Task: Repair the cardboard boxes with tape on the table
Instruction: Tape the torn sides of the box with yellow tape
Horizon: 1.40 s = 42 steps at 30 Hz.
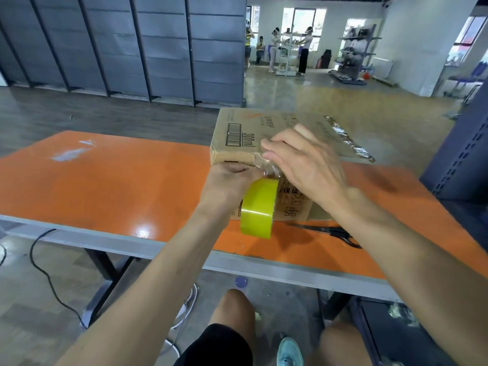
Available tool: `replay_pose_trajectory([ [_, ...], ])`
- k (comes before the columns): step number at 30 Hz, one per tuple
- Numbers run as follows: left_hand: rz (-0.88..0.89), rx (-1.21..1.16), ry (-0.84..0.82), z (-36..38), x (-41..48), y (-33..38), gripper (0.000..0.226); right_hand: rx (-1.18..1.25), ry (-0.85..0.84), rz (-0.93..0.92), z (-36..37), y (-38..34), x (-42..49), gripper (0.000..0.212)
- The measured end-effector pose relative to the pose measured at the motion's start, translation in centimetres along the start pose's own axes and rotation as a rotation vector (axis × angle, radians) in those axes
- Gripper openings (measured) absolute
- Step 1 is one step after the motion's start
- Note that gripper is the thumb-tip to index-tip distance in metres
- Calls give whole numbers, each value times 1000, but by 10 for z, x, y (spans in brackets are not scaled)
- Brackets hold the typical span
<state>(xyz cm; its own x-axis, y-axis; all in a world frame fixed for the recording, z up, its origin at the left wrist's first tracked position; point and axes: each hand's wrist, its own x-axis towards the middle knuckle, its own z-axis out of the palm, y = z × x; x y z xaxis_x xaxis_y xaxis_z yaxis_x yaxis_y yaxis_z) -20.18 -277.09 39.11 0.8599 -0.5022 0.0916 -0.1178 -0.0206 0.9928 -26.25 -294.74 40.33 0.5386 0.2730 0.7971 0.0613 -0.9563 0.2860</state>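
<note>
Cardboard box point(253, 133) at frame centre on orange table point(105, 186), right hand point(303, 165) on its near top edge, fingers straight, flat on clear tape, left hand point(227, 183) just below, fingers curled gripping yellow-green tape roll point(257, 207), black scissors point(335, 232) lower right.

One wide-angle camera rides on the person's head, facing forward and tilted down. It looks from close above at the table point(118, 186), whose near edge crosses the lower frame. The left hand point(227, 180), right hand point(303, 165), tape point(260, 207) and box point(237, 133) sit near centre. The knees point(232, 305) show at the bottom, the far room point(330, 83) at the top.
</note>
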Motion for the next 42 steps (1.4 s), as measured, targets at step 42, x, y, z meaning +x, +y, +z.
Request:
replay_pose_trajectory([
  [42, 445, 191, 212, -2, -46, 0, 17, -14, -184, 351, -38, -23, -44, 60],
])
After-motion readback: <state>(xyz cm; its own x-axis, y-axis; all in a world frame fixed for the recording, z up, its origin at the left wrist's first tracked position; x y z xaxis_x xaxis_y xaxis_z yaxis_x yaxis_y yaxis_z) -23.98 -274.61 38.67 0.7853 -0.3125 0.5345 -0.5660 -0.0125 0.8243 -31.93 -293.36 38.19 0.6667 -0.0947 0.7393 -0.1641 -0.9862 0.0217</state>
